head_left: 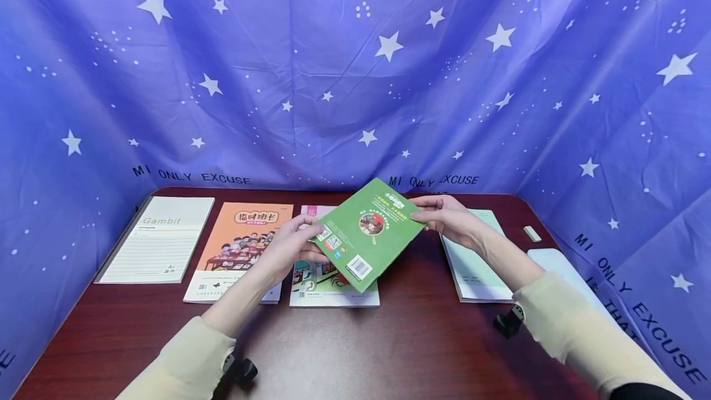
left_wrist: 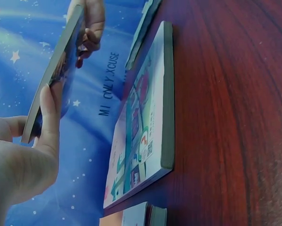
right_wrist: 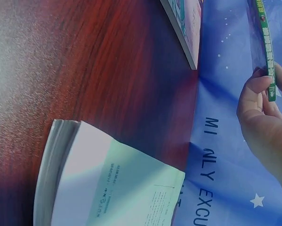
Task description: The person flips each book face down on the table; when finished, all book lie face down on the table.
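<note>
A green book (head_left: 373, 236) is held up above the table, turned at an angle, its back cover with a barcode and QR codes facing the head camera. My left hand (head_left: 294, 242) pinches its left edge, with the thumb on one face and fingers on the other in the left wrist view. At the opposite edge my right hand (head_left: 450, 218) pinches it near the green spine (right_wrist: 268, 52). Beneath the raised book lies a colourful picture book (head_left: 333, 295), partly covered from the head view; the left wrist view shows a gap between the two.
Left of the picture book lie an orange-covered book (head_left: 239, 252) and a white Gambit notepad (head_left: 158, 239). A pale green book (head_left: 478, 258) lies under my right forearm. Farther right are a white eraser (head_left: 532, 233) and a pale rounded object (head_left: 561, 270). A starry blue curtain (head_left: 344, 66) surrounds the table (head_left: 311, 350).
</note>
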### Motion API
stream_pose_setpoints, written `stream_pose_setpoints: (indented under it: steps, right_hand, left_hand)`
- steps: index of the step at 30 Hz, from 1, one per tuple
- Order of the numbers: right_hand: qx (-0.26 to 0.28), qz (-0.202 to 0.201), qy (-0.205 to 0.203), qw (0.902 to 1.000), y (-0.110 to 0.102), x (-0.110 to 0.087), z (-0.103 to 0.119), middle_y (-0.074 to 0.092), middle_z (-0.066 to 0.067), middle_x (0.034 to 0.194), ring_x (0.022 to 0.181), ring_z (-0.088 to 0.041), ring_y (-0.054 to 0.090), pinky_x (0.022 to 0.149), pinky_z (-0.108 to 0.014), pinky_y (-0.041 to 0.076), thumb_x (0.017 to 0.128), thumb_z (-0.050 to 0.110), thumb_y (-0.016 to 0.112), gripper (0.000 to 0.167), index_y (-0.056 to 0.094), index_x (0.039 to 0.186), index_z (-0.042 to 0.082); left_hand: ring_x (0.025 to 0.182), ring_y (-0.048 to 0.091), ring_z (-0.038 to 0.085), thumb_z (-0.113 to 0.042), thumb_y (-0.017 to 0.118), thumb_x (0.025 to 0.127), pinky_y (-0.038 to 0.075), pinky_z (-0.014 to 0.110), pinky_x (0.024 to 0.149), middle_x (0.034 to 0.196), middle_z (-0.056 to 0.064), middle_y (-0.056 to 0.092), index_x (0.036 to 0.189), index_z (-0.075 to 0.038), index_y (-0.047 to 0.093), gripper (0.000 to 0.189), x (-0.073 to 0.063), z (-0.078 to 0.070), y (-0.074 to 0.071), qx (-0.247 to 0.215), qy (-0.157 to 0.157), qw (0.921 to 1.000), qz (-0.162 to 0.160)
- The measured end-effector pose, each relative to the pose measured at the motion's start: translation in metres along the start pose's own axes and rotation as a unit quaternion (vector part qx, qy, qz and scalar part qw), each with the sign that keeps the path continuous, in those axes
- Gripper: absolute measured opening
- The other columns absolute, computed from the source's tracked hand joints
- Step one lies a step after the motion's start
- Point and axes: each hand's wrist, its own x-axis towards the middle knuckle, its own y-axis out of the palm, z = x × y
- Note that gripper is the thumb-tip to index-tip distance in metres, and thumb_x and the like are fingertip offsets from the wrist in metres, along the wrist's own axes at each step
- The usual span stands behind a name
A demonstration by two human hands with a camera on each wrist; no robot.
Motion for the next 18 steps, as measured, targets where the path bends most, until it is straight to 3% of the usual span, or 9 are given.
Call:
stream_pose_setpoints:
  steps: [8,18]
  right_hand:
    - [-0.032,-0.009,0.008,0.9994,-0.005,0.009,0.006,0.079,0.005,0.100,0.079,-0.005,0.072,0.064,-0.018,0.054,0.099,0.003,0.063,0.054,0.045,0.148,-0.010]
    - [-0.109,-0.031,0.017,0.9934,-0.012,0.016,0.011,0.077,0.009,0.102,0.083,-0.004,0.072,0.066,-0.019,0.052,0.102,0.010,0.062,0.048,0.050,0.145,-0.009]
  left_hand:
    - [0.070,0.075,0.017,-0.012,0.056,0.101,0.065,0.029,0.071,0.096,0.011,0.075,0.138,0.007,0.051,0.042,-0.008,0.003,0.010,0.020,-0.001,0.9993,0.030]
    - [0.064,0.073,0.014,-0.010,0.064,0.098,0.064,0.025,0.064,0.090,0.013,0.077,0.117,0.010,0.058,0.029,-0.009,0.016,0.033,0.027,-0.021,0.9979,0.055]
